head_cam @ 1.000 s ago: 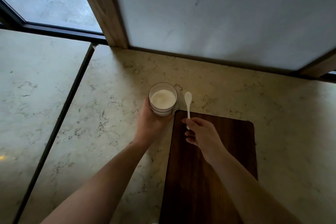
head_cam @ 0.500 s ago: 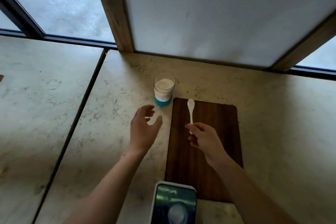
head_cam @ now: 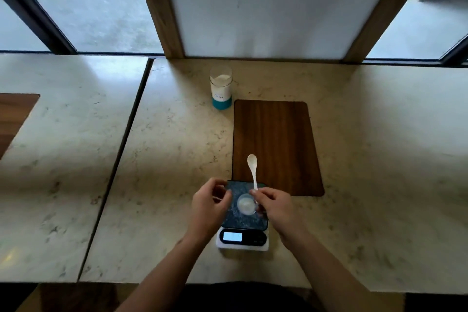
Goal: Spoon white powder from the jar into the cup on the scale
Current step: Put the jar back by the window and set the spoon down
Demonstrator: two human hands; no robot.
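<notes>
Pinching spoon (head_cam: 253, 172), right hand (head_cam: 276, 206), left hand (head_cam: 209, 206) empty

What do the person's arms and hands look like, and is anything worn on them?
Both forearms are bare to the bottom edge: no sleeves show. The left hand and right hand have no gloves, and no rings or watch can be seen.

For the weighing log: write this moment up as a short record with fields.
jar: open jar of white powder, teal base, upright on the counter beside the far left corner of the wooden board
scale: scale at the near edge, display lit, reading illegible
cup: small clear cup on the scale's platform, whitish inside
spoon: white spoon held by its handle, bowl pointing away over the board
right hand: right hand pinching the spoon
left hand: left hand empty, fingers curled, left of the cup
</notes>
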